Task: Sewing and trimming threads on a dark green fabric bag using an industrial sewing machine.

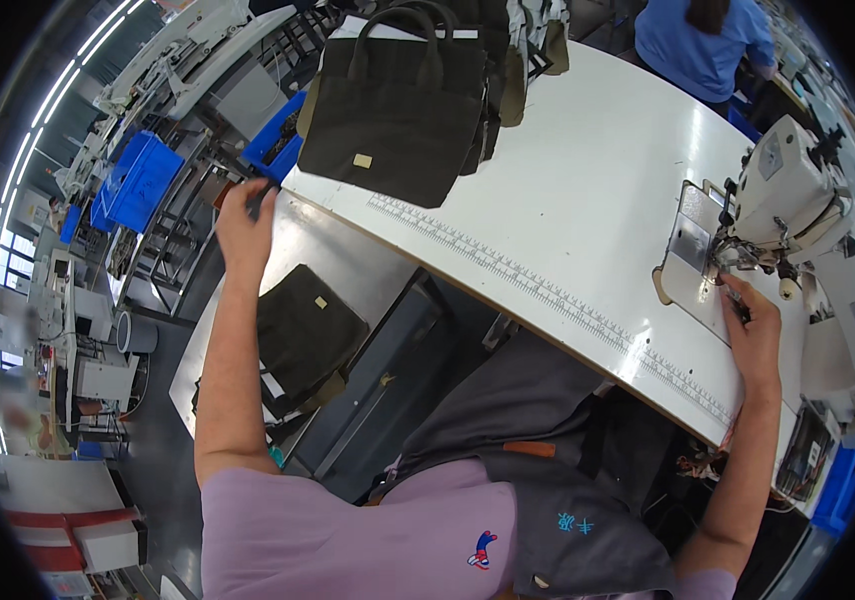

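Observation:
My left hand (246, 228) is raised at the left corner of the white sewing table, its fingers bent toward the thumb. Something dark shows between them, too small to make out. My right hand (756, 325) is at the sewing machine (783, 195), fingertips pinched together close to the needle and presser foot. A dark bit shows inside its grip, and I cannot tell what it is. Beyond my left hand, a dark olive handbag (388, 130) with two handles and a small gold plate lies on the table. A dark bag piece (310, 325) with a similar plate lies beside my left forearm.
The white table (588, 180) has a printed ruler strip (538, 285) along its near edge. More dark bags (513, 60) are piled behind the handbag. Blue bins (138, 185) stand to the left. A person in a blue shirt (698, 45) sits beyond the table.

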Motion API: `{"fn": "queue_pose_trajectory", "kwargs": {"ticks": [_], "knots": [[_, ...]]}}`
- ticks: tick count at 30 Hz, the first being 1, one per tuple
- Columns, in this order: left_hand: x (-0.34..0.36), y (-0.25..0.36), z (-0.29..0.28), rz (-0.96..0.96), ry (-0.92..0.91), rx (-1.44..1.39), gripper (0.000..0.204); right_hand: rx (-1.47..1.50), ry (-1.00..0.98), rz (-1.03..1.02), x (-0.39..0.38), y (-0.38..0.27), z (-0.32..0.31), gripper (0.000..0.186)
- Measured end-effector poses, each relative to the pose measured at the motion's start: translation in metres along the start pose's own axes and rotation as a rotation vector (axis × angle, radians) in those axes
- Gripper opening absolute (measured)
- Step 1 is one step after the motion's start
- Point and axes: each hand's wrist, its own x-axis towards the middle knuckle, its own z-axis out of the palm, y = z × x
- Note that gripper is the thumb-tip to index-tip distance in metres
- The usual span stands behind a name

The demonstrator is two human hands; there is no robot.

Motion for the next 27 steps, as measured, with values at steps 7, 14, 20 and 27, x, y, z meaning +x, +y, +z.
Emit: {"fn": "queue_pose_trajectory", "kwargs": {"ticks": [7, 14, 20, 27], "knots": [[0.125, 0.140, 0.089, 0.517, -0.085, -0.047, 0.052, 0.000, 0.000, -0.020, 0.002, -0.003, -0.003, 0.038], [0.171, 0.171, 0.115, 0.346, -0.473, 0.139, 0.085, 0.011, 0.017, -0.039, 0.002, 0.003, -0.001, 0.044], [0.171, 0.136, 0.104, 0.219, -0.580, -0.176, 0.064, 0.063, -0.002, -0.032, 0.003, 0.003, -0.002, 0.047], [0.114, 0.109, 0.097, 0.034, -0.327, -0.880, 0.044, -0.017, -0.011, -0.061, 0.005, 0.002, -0.003, 0.049]]}}
